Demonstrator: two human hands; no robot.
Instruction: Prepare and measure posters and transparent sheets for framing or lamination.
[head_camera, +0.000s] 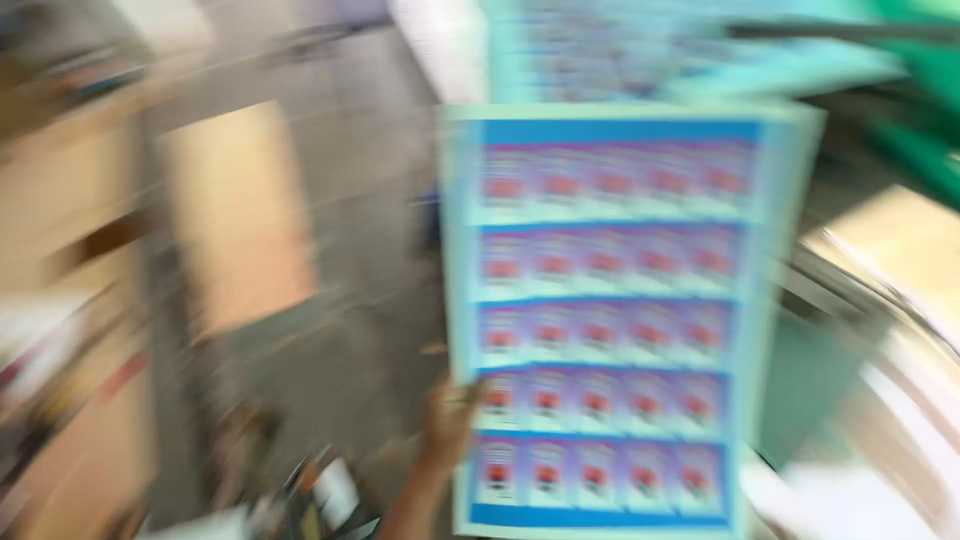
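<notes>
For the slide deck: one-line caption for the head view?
Motion-blurred head view: left hand grips the left edge of a large printed sheet of repeated blue-and-red labels, similar sheets lying beyond.

We see only one of our hands, the bare left hand (447, 418), low in the head view with its forearm rising from the bottom edge and leaning slightly to the right, the wrist held nearly straight. Its fingers (468, 392) are closed in a pinch at the hand's upper right, the thumb side turned toward us, though motion blur keeps us from telling the single fingers apart. Our right hand does not appear anywhere, and beyond the forearm nothing more of the left arm shows.
</notes>
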